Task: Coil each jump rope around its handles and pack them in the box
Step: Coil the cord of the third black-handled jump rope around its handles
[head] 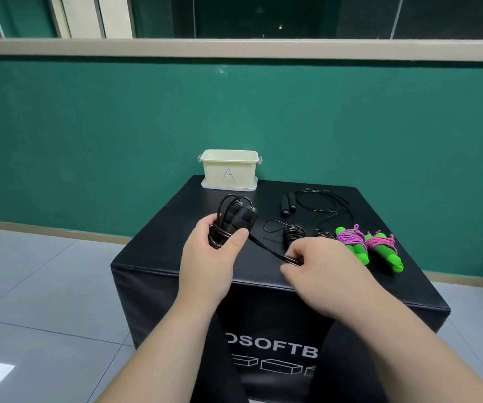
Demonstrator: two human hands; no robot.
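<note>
My left hand [211,254] grips a pair of black foam handles [241,218] with black rope wound round their lower part. A taut length of that rope [266,248] runs to my right hand [321,266], which pinches it. A cream box marked "A" [229,170] stands open at the back of the black block [350,286]. Two coiled black ropes [294,232] lie behind my right hand. Two coiled green-handled ropes with pink cord [368,245] lie at the right. An uncoiled black rope [321,203] with its two handles lies at the back right.
The black block stands against a green wall on a grey tiled floor [45,286]. Its left and front edges drop off close to my hands. A window sill [234,48] runs along the wall above.
</note>
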